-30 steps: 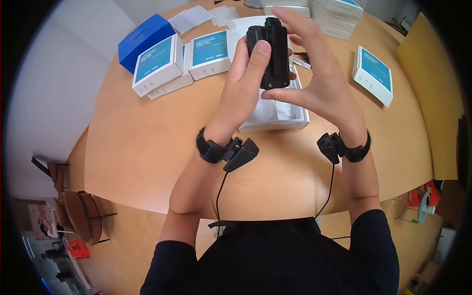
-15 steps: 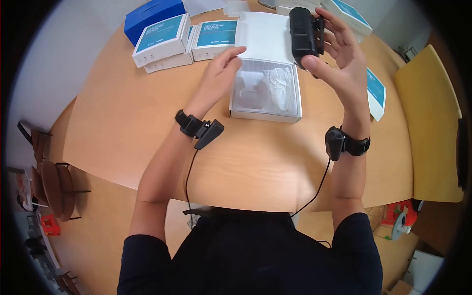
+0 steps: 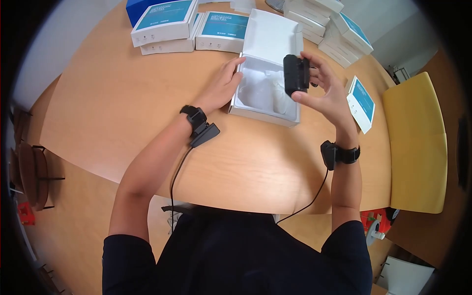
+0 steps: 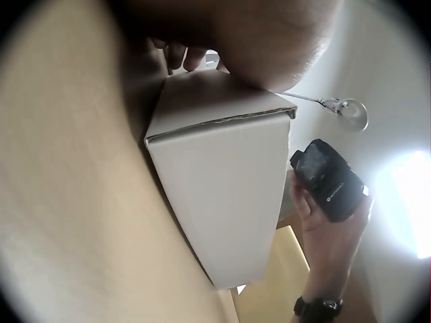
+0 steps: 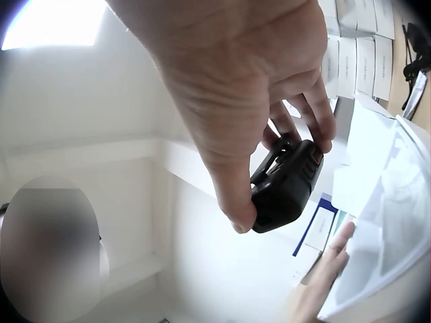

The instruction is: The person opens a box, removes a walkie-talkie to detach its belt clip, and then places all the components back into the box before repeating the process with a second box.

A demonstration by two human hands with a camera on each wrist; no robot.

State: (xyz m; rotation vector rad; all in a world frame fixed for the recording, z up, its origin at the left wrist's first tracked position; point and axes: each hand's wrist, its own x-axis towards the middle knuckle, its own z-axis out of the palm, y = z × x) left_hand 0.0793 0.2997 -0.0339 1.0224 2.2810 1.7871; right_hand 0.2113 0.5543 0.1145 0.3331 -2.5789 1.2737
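My right hand (image 3: 327, 96) holds up a black device (image 3: 296, 74) with a clip on its back, thumb at its lower end and fingers at its top. In the left wrist view the device (image 4: 330, 178) shows a dark glassy patch and a small pale logo. Below it on the table stands a white box (image 3: 265, 117), lid raised at the back. Its pale tray (image 3: 255, 93) has a wrapped white bundle (image 3: 280, 98) on the right. My left hand (image 3: 221, 88) grips the box's left side, thumb over the rim, fingers along the outer wall.
White boxes with teal labels (image 3: 223, 25) stand at the back left beside a blue box (image 3: 137, 11). More white boxes (image 3: 307, 22) are stacked at the back right. One teal-labelled box (image 3: 362, 103) lies at the right, near a yellow chair back (image 3: 418, 142).
The device was between both hands, then passed to the right hand alone and came lower, over the box's right part. My left hand let go and moved to the box's left side.
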